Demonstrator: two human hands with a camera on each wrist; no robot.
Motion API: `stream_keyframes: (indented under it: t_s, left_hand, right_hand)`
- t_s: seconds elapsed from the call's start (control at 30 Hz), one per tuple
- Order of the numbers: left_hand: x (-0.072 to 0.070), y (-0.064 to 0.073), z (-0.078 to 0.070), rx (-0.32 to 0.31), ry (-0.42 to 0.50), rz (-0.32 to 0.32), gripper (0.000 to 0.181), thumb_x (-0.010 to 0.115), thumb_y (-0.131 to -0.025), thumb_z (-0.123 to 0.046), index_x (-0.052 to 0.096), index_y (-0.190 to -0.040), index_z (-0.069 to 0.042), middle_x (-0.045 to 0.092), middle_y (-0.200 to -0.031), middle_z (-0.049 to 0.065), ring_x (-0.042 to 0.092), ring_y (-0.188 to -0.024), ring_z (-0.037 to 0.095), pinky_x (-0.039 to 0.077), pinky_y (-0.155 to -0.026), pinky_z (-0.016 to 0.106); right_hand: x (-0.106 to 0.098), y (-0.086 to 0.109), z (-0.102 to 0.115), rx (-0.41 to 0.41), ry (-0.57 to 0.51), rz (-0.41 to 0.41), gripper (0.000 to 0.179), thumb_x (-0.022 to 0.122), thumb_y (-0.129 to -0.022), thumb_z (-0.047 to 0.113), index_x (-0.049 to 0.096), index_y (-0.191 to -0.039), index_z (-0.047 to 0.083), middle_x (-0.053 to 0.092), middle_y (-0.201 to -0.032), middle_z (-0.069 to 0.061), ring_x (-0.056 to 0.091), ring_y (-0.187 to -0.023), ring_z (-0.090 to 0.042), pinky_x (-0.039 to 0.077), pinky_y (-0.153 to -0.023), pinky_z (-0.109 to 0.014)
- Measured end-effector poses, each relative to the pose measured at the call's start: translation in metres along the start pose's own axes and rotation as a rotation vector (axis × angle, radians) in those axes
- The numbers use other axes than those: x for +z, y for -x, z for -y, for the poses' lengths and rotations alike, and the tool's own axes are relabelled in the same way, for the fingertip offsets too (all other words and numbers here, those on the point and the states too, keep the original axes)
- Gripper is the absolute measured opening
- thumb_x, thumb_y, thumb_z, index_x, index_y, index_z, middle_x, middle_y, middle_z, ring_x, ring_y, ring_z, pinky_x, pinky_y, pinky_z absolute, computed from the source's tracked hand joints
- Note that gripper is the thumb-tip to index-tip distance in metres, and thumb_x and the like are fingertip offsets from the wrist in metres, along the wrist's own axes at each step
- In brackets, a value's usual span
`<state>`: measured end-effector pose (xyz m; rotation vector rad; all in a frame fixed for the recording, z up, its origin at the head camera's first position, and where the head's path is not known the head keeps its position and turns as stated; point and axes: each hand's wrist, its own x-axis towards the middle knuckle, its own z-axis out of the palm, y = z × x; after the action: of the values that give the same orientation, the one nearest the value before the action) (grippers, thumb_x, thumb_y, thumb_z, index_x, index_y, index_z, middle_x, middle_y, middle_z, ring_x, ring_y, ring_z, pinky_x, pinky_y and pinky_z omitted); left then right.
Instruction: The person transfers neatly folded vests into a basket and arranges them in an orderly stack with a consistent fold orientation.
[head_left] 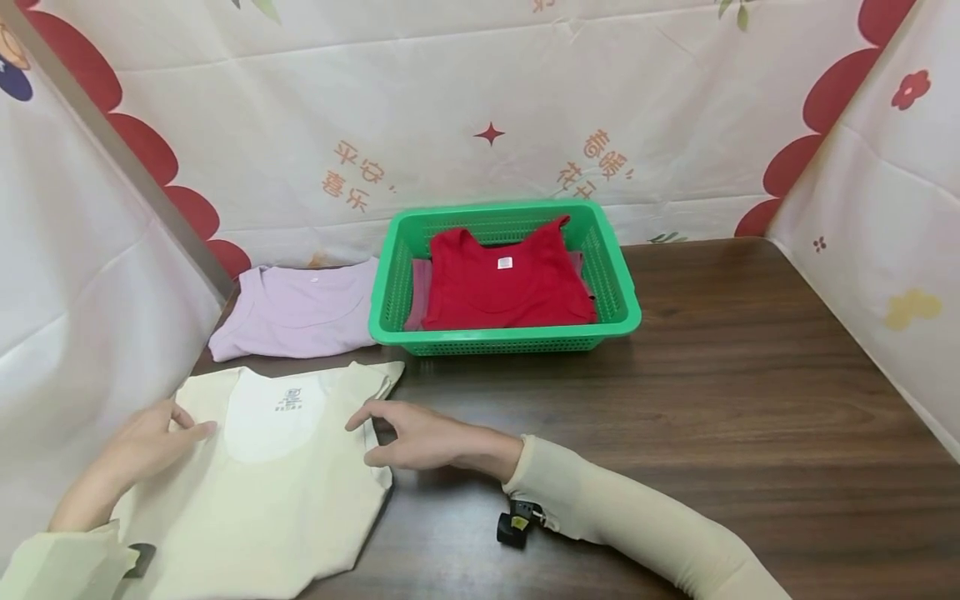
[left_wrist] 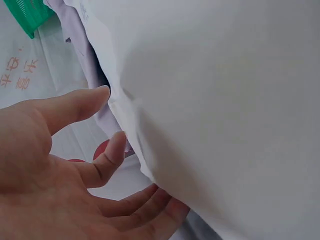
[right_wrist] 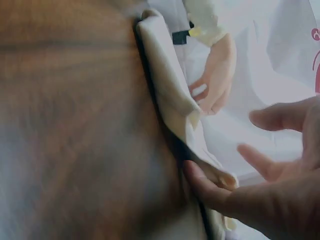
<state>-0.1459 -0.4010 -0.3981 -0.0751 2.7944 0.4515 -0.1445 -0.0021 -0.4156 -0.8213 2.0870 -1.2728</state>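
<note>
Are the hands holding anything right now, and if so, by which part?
Nothing looks held: the left hand and right hand are at opposite side edges of the cream shirt, neither visibly pinching the cloth.

White patterned cloth backdrop (head_left: 450,92), upper centre: orange characters 平安喜乐 (head_left: 352,176), 春暖花开 (head_left: 592,168). Cream scoop-necked fabric top (head_left: 255,517), lower left: neck print (head_left: 288,400) unreadable.

at lower left, the left hand (left_wrist: 60,192), thumb and forefinger apart, lies along the edge of a pale garment (left_wrist: 220,110) filling the right; upper left, lilac cloth (left_wrist: 82,45) and a green basket (left_wrist: 31,15).
</note>
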Motion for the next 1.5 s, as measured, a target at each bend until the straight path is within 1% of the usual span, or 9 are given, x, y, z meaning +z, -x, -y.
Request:
stream_keyframes:
  t_s: [0.1,0.23,0.4,0.53,0.67,0.97,1.1,1.3,1.5]
  left_hand:
    - [0.003,-0.003,0.005,0.005,0.000,-0.016,0.059,0.054,-0.103,-0.050,0.059,-0.114,0.008,0.060,-0.114,0.038,0.060,-0.096,0.042,0.045,-0.071,0.039]
    - [0.006,-0.007,0.012,-0.002,0.030,-0.025,0.061,0.054,-0.103,-0.051,0.057,-0.119,0.008,0.059,-0.120,0.040,0.060,-0.101,0.045,0.047,-0.073,0.042]
    - [0.005,-0.004,0.013,0.003,0.065,-0.033,0.058,0.061,-0.100,-0.048,0.059,-0.120,0.007,0.056,-0.125,0.041,0.059,-0.104,0.046,0.045,-0.074,0.038]
    - [0.003,0.001,0.011,0.030,0.078,-0.039,0.051,0.062,-0.100,-0.046,0.062,-0.119,0.002,0.056,-0.126,0.039,0.057,-0.104,0.045,0.042,-0.076,0.038]
    - [0.006,0.003,0.013,0.058,0.135,-0.017,0.043,0.057,-0.104,-0.043,0.062,-0.118,-0.002,0.059,-0.125,0.031,0.055,-0.103,0.032,0.039,-0.077,0.034]
    - [0.011,0.006,0.016,0.207,0.186,-0.057,0.030,0.069,-0.096,-0.014,0.067,-0.121,0.003,0.061,-0.129,0.032,0.050,-0.096,-0.003,0.043,-0.073,0.017]
    - [0.011,0.008,0.014,0.201,0.226,-0.069,0.037,0.070,-0.096,-0.011,0.065,-0.128,0.006,0.060,-0.132,0.031,0.047,-0.093,-0.013,0.046,-0.072,0.016]
    - [0.006,0.010,0.006,0.116,0.220,-0.024,0.049,0.075,-0.095,-0.026,0.064,-0.135,0.000,0.053,-0.141,0.034,0.053,-0.097,0.006,0.047,-0.072,0.019]
    - [0.007,0.009,0.005,0.185,0.088,-0.115,0.064,0.081,-0.088,-0.027,0.059,-0.143,-0.002,0.054,-0.140,0.040,0.057,-0.118,0.047,0.045,-0.081,0.034]
  right_hand:
    - [0.005,-0.001,0.001,0.027,-0.150,-0.031,0.045,0.067,-0.090,0.009,0.061,-0.134,0.020,0.052,-0.145,0.003,0.056,-0.133,-0.014,0.045,-0.103,-0.023]
    - [0.010,-0.003,0.002,0.028,-0.306,-0.030,0.047,0.068,-0.088,0.004,0.059,-0.134,0.011,0.056,-0.135,-0.006,0.067,-0.099,-0.015,0.048,-0.082,-0.021]
    - [0.014,-0.008,0.002,0.041,-0.318,-0.054,0.046,0.068,-0.088,0.004,0.060,-0.133,0.009,0.059,-0.089,-0.004,0.051,-0.067,-0.011,0.041,-0.069,-0.021]
    - [0.017,-0.013,-0.001,0.039,-0.250,-0.091,0.045,0.070,-0.089,0.008,0.065,-0.134,0.015,0.061,-0.097,0.006,0.051,-0.086,-0.005,0.042,-0.084,-0.020]
    - [0.019,-0.019,-0.005,0.010,-0.241,-0.091,0.046,0.071,-0.091,0.011,0.066,-0.137,0.017,0.061,-0.137,0.007,0.047,-0.126,-0.001,0.039,-0.108,-0.021]
    - [0.024,-0.026,-0.006,-0.013,-0.146,0.002,0.048,0.074,-0.092,0.016,0.065,-0.140,0.014,0.062,-0.143,0.003,0.051,-0.128,0.001,0.039,-0.107,-0.016]
    - [0.029,-0.027,-0.002,0.005,-0.003,0.017,0.064,0.078,-0.089,0.022,0.056,-0.149,0.014,0.048,-0.155,-0.004,0.044,-0.134,-0.003,0.037,-0.109,-0.016]
    - [0.033,-0.028,-0.002,0.012,0.066,0.015,0.075,0.076,-0.088,0.022,0.046,-0.156,0.010,0.041,-0.159,-0.013,0.047,-0.129,-0.004,0.039,-0.106,-0.014]
    - [0.033,-0.030,-0.001,-0.021,-0.040,-0.091,0.075,0.076,-0.088,0.013,0.045,-0.156,0.008,0.039,-0.162,-0.011,0.047,-0.130,-0.004,0.041,-0.104,-0.013]
